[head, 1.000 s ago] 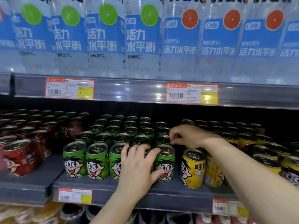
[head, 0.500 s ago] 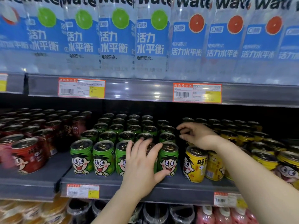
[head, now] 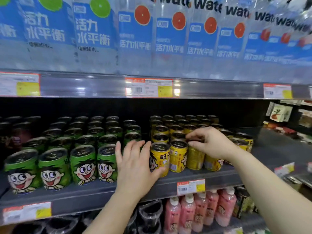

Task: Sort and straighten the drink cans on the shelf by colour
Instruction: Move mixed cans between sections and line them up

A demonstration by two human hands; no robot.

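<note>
left hand [head: 135,168] round front yellow can [head: 159,158], right hand [head: 211,142] on another's top

The scene is lit brightly and evenly from above and in front. White glare spots are seen on the clear rail of the upper shelf [head: 101,86], brightest beside the middle price tag [head: 148,87]. The back of the can shelf [head: 185,176] is lost in deep shadow, where only the can tops catch light. Motion blur is spread over the whole frame: print on the water bottles [head: 135,39] is smeared, and the green cans [head: 54,168] are softened. Shelf lines are bent by wide-angle distortion, most strongly toward the right edge.
</note>
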